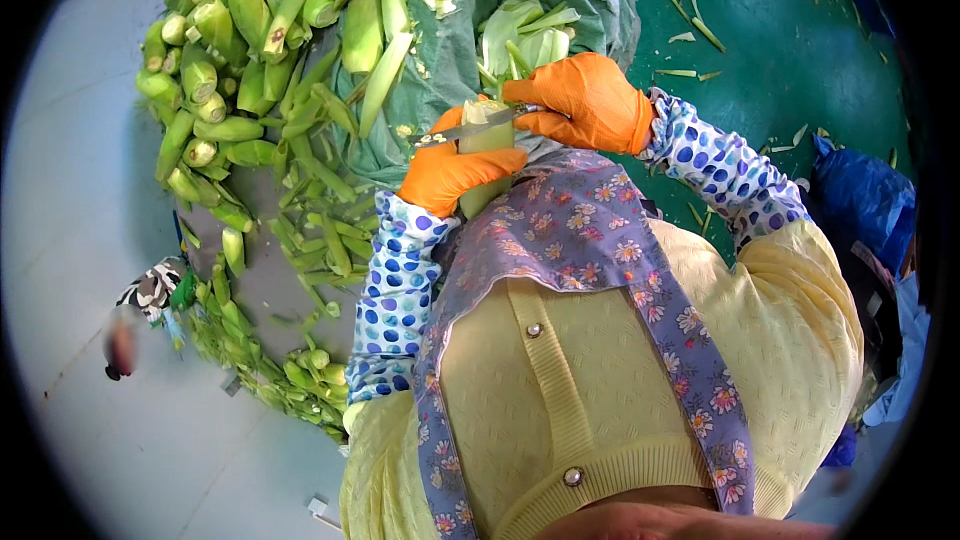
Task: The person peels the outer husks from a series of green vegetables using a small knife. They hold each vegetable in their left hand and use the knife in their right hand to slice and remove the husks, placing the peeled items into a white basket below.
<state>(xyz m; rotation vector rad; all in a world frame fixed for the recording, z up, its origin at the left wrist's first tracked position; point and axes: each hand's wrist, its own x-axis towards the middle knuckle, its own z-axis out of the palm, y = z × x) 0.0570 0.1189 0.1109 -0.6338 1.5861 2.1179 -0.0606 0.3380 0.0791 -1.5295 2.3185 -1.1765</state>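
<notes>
The left hand (440,180), in an orange glove, is closed around a green corn ear (487,145), its thumb lying across the front. The ear stands nearly upright just in front of the apron (560,225), its pale top end uppermost. The right hand (590,105), gloved alike, grips a knife (490,124) at the ear's right side; the blade crosses the front of the ear just below that top, pointing left past it, with small pale bits near its far end.

Dotted sleeves (395,285) cover both forearms. Beyond the hands spreads a green sheet (440,75), with loose husks (520,35) bunched near the right hand and more leaves toward its left edge. Left of the sheet, many ears (215,65) in their husks are heaped on a grey surface (275,305), thickest at its far left corner; green trimmings (335,240) lie along its right edge. Husk scraps (705,35) dot the green floor (740,90) on the right, and a blue bag (865,195) sits beyond the right elbow.
</notes>
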